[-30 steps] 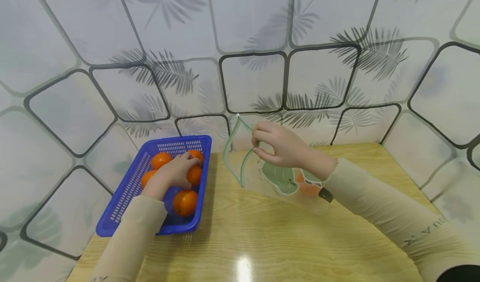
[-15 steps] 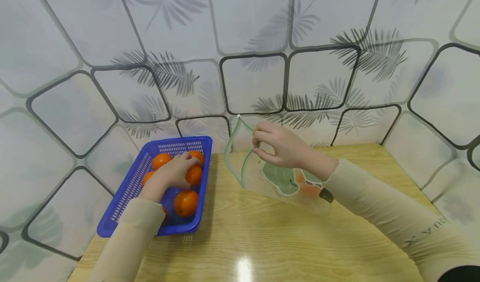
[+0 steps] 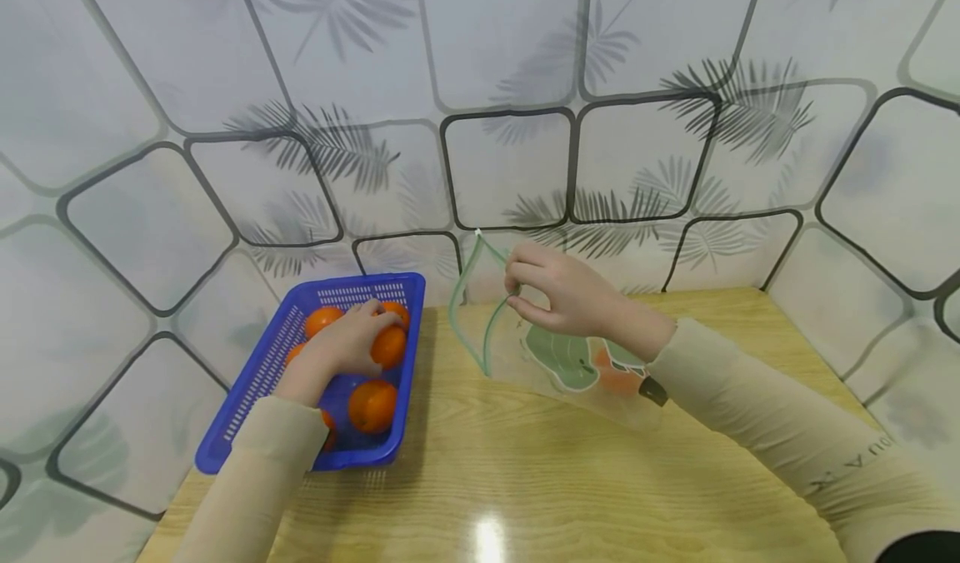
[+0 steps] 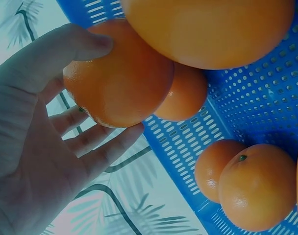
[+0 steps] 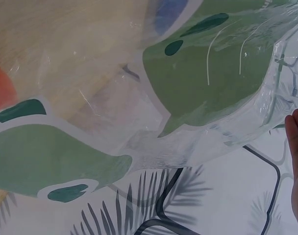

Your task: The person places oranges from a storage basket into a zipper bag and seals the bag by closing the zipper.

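Note:
My left hand (image 3: 341,351) reaches into the blue basket (image 3: 414,363) and grips an orange (image 3: 388,346) near its right wall. In the left wrist view the thumb presses the top of that orange (image 4: 119,78) while the fingers curl behind it. Several other oranges lie around it, one of them (image 3: 372,406) toward the front. My right hand (image 3: 558,288) pinches the green-edged mouth of a clear zip bag (image 3: 498,363), which gapes toward the basket. Printed green and orange shapes cover the bag, and the right wrist view shows its clear film (image 5: 154,147) close up.
The basket stands on the left of a light wooden table (image 3: 480,463). A patterned wall covering (image 3: 510,163) rises behind the table and along both sides. The bag's lower end reaches toward the right forearm's sleeve (image 3: 720,380).
The left hand and its orange have shifted up very slightly in the basket. The right hand and the bag stay where they were.

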`<state>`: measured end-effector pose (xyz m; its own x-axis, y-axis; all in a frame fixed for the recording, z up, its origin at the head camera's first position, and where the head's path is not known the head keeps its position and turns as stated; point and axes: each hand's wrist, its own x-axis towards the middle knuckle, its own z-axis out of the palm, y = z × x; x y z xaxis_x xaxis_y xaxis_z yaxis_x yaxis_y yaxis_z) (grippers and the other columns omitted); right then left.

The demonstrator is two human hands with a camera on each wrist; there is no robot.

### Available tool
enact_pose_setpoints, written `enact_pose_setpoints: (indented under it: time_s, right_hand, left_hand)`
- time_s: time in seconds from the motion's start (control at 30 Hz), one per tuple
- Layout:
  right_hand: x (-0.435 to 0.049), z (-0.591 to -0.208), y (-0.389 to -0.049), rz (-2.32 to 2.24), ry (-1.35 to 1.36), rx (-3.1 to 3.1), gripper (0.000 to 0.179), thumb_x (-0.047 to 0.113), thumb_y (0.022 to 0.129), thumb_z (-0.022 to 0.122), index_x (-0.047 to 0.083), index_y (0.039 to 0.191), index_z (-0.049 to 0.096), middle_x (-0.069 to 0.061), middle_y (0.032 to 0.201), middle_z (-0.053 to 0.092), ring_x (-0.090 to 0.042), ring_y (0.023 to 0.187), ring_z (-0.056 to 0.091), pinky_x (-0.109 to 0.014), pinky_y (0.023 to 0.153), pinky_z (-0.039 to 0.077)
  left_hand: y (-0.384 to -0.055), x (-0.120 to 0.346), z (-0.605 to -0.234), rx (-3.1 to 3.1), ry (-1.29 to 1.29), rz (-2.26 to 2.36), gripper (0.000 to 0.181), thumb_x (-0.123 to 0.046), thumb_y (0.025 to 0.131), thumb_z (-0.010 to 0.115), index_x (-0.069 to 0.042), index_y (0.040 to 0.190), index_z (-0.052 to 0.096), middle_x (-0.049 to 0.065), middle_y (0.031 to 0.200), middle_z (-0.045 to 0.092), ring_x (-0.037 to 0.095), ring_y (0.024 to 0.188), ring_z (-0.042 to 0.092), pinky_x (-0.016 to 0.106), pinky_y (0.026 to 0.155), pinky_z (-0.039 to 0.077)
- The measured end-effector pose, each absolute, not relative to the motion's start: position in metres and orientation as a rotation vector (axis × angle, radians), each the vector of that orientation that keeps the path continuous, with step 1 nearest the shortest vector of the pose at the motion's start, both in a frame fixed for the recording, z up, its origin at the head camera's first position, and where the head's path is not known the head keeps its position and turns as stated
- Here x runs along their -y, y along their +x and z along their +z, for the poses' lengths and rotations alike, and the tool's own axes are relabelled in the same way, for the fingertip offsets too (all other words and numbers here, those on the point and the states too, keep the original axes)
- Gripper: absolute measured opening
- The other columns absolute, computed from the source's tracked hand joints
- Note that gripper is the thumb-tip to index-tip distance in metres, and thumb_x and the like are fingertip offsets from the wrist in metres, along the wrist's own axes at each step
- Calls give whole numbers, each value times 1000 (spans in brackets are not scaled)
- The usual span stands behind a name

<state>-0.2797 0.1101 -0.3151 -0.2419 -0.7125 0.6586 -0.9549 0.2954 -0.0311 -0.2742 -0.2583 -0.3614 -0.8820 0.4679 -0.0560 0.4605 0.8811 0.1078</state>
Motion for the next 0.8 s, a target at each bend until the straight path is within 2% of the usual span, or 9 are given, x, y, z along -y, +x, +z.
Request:
enact_pose_setpoints:
  time_s: [0.27, 0.8]
  right_hand:
    - [-109, -316, -280, 603, 1481, 2024, 9, 8, 94, 74, 9, 94, 64, -5, 97, 61, -17, 87, 55, -35, 75, 52]
    - [-108, -315, -280, 620, 1482, 2022, 10, 7, 93, 74, 10, 94, 65, -5, 97, 60, -17, 84, 54, -35, 74, 51]
  left_hand:
    - [-270, 259, -357, -3030, 761, 197, 68, -9, 73, 84, -8, 139, 66, 25, 137, 56, 46, 126, 55, 61, 96, 56]
    - [-270, 257, -346, -3063, 805, 210, 66, -10, 73, 85, -11, 136, 67, 20, 131, 58, 40, 118, 55, 54, 89, 57]
